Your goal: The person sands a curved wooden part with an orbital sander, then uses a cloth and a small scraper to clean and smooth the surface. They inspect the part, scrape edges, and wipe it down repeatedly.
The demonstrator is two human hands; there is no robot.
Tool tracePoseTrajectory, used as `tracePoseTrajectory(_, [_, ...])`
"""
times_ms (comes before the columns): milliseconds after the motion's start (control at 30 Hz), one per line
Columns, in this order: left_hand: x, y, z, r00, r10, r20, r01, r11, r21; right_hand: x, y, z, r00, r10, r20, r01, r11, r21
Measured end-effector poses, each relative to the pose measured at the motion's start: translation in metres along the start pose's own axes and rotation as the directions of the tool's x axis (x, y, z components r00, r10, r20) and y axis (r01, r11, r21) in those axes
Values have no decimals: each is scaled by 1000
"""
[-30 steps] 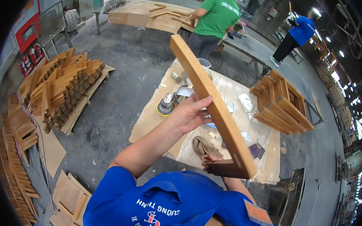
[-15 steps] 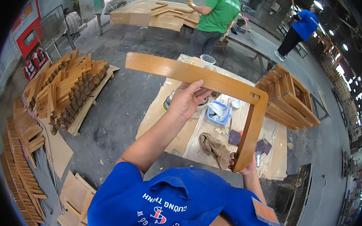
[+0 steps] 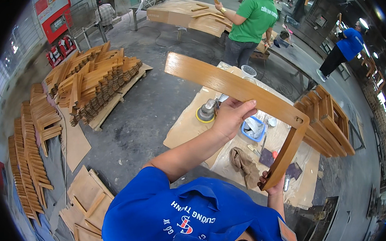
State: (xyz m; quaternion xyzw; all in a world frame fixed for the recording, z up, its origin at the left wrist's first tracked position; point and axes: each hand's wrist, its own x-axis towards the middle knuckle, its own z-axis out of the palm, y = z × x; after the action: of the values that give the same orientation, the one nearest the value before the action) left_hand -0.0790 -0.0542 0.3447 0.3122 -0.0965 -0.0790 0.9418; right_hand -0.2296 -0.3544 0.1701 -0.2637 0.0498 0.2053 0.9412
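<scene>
I hold up an L-shaped wooden furniture part [image 3: 226, 82], a long, smooth brown board joined at a rounded corner to a shorter leg. A small slot shows near that corner. My left hand [image 3: 235, 116] grips the lower edge of the long board, thumb on its face. Lower right, my right hand [image 3: 273, 183] is wrapped round the free end of the short leg; part of its fingers is hidden. Below the part lies a covered worktable [image 3: 182, 132] with a sander [image 3: 207, 112], a blue basket [image 3: 253, 129] and a brown cloth [image 3: 245, 165].
Stacked wooden parts [image 3: 103, 79] lie on the floor at left, with more rows [image 3: 28, 163] beside them. Wooden frames [image 3: 325, 122] stand right of the worktable. A person in green [image 3: 255, 20] works at a far table [image 3: 167, 15]; another in blue [image 3: 351, 44] stands far right.
My view has swung left, so the surroundings appear farther right and lower. Both hands keep their hold on the wooden part, its pose nearly the same. The sander shows more fully now.
</scene>
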Motion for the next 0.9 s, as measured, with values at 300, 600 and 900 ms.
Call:
tracePoseTrajectory(300, [1,12,-15,995,58,78,-58,998,0,4,-10,11,991,35,127,-34,999,-10])
tracePoseTrajectory(600, [13,24,-38,995,56,87,-49,996,-81,-6,-20,65,996,-53,66,64,982,-177])
tracePoseTrajectory(900, [26,32,-68,968,130,217,-57,948,-312,-14,-19,106,985,-46,168,80,976,-201])
